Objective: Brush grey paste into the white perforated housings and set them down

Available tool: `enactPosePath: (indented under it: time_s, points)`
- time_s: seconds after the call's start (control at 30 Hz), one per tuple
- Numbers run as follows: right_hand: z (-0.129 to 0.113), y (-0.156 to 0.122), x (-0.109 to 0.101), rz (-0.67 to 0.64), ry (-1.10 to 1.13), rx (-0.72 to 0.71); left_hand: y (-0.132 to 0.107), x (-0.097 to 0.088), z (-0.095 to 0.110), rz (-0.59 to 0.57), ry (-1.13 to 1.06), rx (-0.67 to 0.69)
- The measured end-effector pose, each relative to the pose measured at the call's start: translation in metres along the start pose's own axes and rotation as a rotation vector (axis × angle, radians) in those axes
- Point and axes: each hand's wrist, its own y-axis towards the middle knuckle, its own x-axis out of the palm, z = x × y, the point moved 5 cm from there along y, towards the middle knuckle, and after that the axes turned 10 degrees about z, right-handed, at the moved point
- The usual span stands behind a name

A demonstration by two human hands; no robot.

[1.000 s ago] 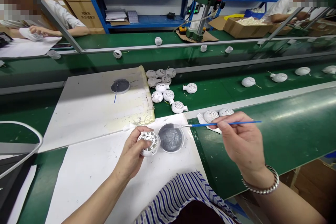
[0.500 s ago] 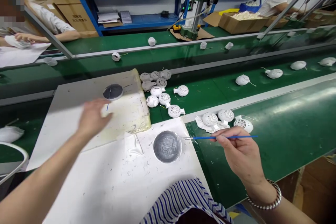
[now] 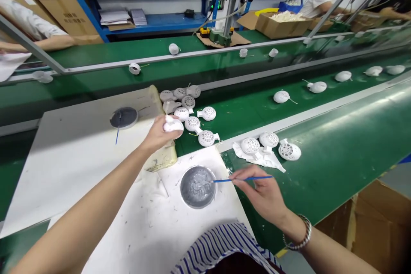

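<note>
My left hand [image 3: 160, 133] grips a white egg-shaped plastic piece [image 3: 173, 126] at the left edge of a cluster of similar white pieces with openwork tops [image 3: 192, 124]. Between the thumb and fingers of my right hand [image 3: 260, 190] is a thin blue paintbrush [image 3: 247, 178]. Its tip reaches over the right side of a round dish of grey paint [image 3: 198, 187] on the white board in front of me. A second dish of dark grey paint [image 3: 123, 118] stands farther left, with another blue brush [image 3: 117, 132] leaning in it.
Three white pieces [image 3: 250, 146] sit by a crumpled white sheet [image 3: 266, 162] on the right. More white pieces [image 3: 281, 96] lie along the green belt [image 3: 237, 111]. Across the line are co-workers, a green press [image 3: 226, 13] and an open carton [image 3: 282, 25].
My left hand has moved right from beside the far dish and taken hold of a white piece from the cluster. My right hand has brought the brush tip left, over the near paint dish.
</note>
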Motion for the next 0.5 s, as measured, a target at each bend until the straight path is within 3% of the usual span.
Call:
enactPosePath:
  time_s: [0.17, 0.3, 0.4, 0.5]
  points:
    - [0.004, -0.004, 0.036, -0.192, -0.151, -0.228, -0.075, -0.024, 0.003, 0.137, -0.337, -0.337]
    - [0.008, -0.005, 0.051, -0.26, -0.201, -0.227, -0.132, -0.029, -0.01, 0.307, -0.749, -0.668]
    - [0.014, -0.007, 0.054, -0.252, -0.19, -0.135, -0.158, -0.031, -0.011, 0.303, -0.879, -0.685]
    - [0.024, -0.007, 0.053, -0.199, -0.102, 0.046, -0.172, -0.033, -0.005, 0.188, -0.913, -0.619]
